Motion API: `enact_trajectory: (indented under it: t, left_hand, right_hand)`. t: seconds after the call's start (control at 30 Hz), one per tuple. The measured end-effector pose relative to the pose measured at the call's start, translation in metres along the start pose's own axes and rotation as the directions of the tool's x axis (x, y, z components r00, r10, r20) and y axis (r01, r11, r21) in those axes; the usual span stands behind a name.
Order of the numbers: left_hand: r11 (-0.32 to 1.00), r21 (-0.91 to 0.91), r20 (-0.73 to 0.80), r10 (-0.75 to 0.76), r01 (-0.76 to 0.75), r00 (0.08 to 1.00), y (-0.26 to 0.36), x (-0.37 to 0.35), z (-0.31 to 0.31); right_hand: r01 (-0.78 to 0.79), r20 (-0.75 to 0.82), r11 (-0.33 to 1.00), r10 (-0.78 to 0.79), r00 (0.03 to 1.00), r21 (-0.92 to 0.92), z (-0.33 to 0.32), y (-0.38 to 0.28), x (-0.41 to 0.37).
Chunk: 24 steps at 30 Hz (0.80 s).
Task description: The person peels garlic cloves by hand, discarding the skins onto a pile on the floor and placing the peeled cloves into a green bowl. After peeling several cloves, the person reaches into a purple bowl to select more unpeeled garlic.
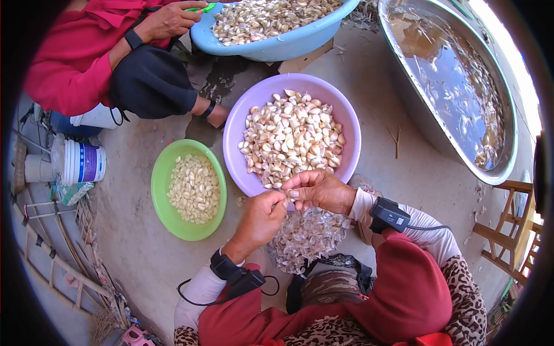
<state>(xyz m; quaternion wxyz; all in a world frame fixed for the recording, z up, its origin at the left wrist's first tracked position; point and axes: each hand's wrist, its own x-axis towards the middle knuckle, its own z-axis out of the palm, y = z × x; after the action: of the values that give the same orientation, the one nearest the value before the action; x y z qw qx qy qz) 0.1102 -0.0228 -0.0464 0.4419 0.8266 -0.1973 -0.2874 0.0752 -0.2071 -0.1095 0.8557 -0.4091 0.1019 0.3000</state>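
Note:
My left hand (261, 222) and my right hand (323, 192) meet at the near rim of the purple basin (233, 151). Their fingertips pinch a small pale garlic clove (291, 198), mostly covered by the fingers. Unpeeled garlic cloves (293, 135) are heaped inside the purple basin. To its left, a green basin (160, 199) contains smooth, peeled cloves (195, 188). Directly below my hands lies a pile of papery garlic skins (309, 239).
Across from me, another person's hand (168, 22) holds something green by a blue basin (259, 52) full of cloves. A large metal tub (424, 124) of water and floating skins stands at right, near a wooden stool (508, 230). White buckets (81, 162) are at left.

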Motion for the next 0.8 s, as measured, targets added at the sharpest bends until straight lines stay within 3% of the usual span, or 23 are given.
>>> enact_trajectory:
  t: [0.27,0.5,0.6,0.7,0.8]
  left_hand:
    - [1.0,-0.008,-0.087,-0.02,0.019,0.996,-0.0032,0.0011,0.0058]
    - [0.951,-0.277,-0.044,-0.151,0.133,0.987,-0.003,0.003,0.0039]
    - [0.925,-0.345,-0.027,-0.181,0.16,0.983,-0.0045,0.0037,0.0037]
    - [0.922,-0.342,-0.018,-0.198,0.18,0.98,-0.0061,0.0035,0.0031]
    - [0.922,-0.336,-0.007,-0.204,0.19,0.979,-0.0063,0.0036,0.0026]
  right_hand:
    - [0.024,-0.019,0.999,-0.025,1.0,-0.04,0.0047,-0.0029,-0.0017]
    - [0.02,0.092,1.0,-0.022,0.995,0.021,0.0024,-0.0044,-0.0046]
    - [0.142,0.154,0.981,-0.122,0.981,-0.13,-0.0004,0.0,-0.002]
    - [0.182,0.095,0.976,-0.172,0.981,-0.117,0.0031,0.003,-0.0011]
    - [0.117,0.064,0.993,-0.115,0.991,-0.027,0.0079,-0.0001,-0.0051]
